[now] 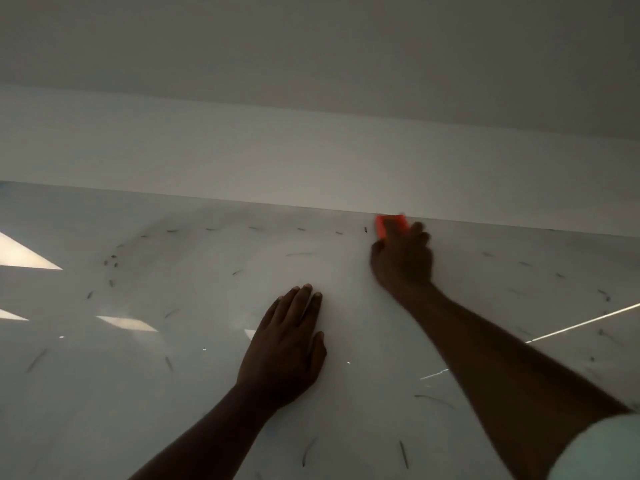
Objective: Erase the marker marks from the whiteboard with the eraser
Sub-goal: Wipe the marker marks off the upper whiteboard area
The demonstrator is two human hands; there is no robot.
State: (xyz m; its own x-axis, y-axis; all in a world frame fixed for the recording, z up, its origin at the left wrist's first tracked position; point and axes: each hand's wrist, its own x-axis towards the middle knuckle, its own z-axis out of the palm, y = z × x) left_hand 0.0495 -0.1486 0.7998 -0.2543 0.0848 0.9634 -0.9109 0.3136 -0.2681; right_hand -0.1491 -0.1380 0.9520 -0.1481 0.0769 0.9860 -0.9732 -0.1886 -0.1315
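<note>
A glossy whiteboard [194, 375] fills the lower half of the head view, scattered with short dark marker streaks [110, 261]. My right hand [403, 259] reaches up to the board's top edge and grips an orange eraser [389, 223], pressed against the surface; the eraser and fingers are blurred. My left hand [287, 344] lies flat on the board below and to the left, fingers together, holding nothing. The area between the two hands looks wiped, with only faint smears.
Above the board runs a pale wall band [311, 161] and the ceiling [311, 46]. Bright light reflections [24, 254] show on the board at left and a thin reflected line [581, 323] at right. More marker streaks [403, 453] sit low and far right.
</note>
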